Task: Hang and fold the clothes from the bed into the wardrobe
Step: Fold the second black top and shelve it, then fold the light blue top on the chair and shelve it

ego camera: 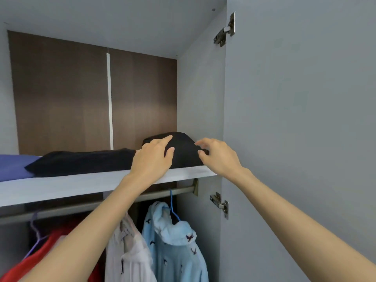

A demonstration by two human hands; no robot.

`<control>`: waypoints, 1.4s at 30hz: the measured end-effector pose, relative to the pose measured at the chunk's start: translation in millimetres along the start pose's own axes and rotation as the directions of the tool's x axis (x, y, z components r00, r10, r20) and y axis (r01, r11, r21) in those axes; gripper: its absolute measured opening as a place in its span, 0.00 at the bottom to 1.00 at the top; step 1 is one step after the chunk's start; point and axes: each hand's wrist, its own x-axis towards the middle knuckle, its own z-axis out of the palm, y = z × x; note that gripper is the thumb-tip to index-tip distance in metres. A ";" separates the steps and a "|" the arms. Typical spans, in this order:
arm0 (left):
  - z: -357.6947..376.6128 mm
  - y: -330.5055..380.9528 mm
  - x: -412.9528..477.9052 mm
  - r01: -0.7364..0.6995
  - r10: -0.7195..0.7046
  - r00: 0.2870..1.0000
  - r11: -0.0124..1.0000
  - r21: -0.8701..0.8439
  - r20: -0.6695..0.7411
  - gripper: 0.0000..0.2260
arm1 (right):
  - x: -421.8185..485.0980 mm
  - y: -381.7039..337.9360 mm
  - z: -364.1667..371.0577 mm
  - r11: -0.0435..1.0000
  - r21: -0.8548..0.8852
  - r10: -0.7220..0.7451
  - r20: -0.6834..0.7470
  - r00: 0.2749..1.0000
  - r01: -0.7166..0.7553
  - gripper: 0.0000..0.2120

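Note:
A folded black garment (184,151) sits bunched at the right end of the wardrobe's upper shelf (85,185), against the side wall. My left hand (153,157) rests on its left side with fingers spread and relaxed. Just right of the bundle, my right hand (216,154) hovers with loosely bent fingers, fingertips at the fabric's edge. Another flat black garment (81,161) lies to the left on the same shelf.
A folded purple item (14,166) lies at the shelf's far left. Below, a rail (81,206) carries a light blue patterned shirt (175,241), a white shirt (126,253) and a red garment (38,255). The open wardrobe door (305,119) stands at right.

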 end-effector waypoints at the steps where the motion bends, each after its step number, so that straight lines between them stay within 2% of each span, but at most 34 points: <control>1: -2.8 7.4 -14.4 0.011 -0.011 1.000 1.000 -0.017 -0.006 0.21 | -13.9 -0.1 -5.9 1.000 0.011 0.000 0.007 1.000 0.000 0.16; 9: -31.7 66.7 -113.6 0.039 -0.037 0.999 0.997 -0.072 0.027 0.22 | -119.0 -8.8 -54.1 0.994 0.108 0.005 0.071 0.997 -0.013 0.15; 18: -79.4 116.9 -187.2 0.041 -0.040 0.999 0.989 -0.139 0.010 0.21 | -207.1 -33.3 -122.2 0.990 0.130 0.044 0.026 0.999 -0.047 0.14; 23: -101.4 128.0 -231.2 -0.022 0.024 1.000 0.981 -0.193 0.006 0.21 | -267.0 -55.2 -144.8 0.988 0.128 0.084 0.007 0.996 -0.084 0.13; 28: -110.4 141.1 -288.2 -0.064 0.092 0.991 0.960 -0.273 0.093 0.20 | -338.7 -77.5 -161.6 0.976 0.093 0.195 0.014 0.981 -0.196 0.13; 35: -115.5 183.3 -370.0 -0.125 0.227 0.938 0.925 -0.358 0.260 0.20 | -457.2 -90.6 -201.2 0.909 -0.015 0.417 0.019 0.909 -0.416 0.14; 42: -95.8 272.1 -437.9 -0.195 0.431 0.822 0.827 -0.527 0.372 0.20 | -588.2 -75.5 -263.1 0.775 -0.117 0.619 -0.057 0.783 -0.621 0.13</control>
